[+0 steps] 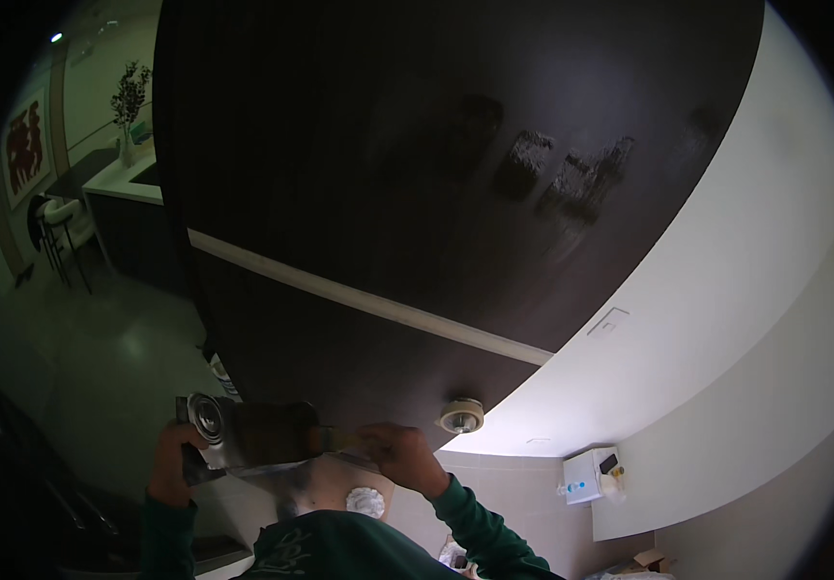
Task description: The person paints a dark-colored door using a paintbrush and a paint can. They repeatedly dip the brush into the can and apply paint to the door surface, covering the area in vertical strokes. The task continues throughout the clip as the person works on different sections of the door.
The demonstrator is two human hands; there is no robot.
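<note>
Low in the head view, my left hand (173, 466) is closed on a rectangular metal tin (267, 435) with a round metal fitting (208, 418) at its left end. The tin lies tilted in front of my body. My right hand (402, 459) is closed around the light handle of a brush (332, 440), whose head meets the tin's right end; its bristles cannot be made out. Beyond both hands rises a large dark panel (388, 116). Glossy, wrinkled, wet-looking patches (586, 184) mark its upper right.
A pale strip (368, 302) crosses the panel, with a round knob (462, 416) below. White wall with a switch plate (608, 322) borders it. A small white stand (583, 478) holds items at right. A crumpled white thing (365, 501) lies below; a stool (67, 227) and counter (122, 184) are at left.
</note>
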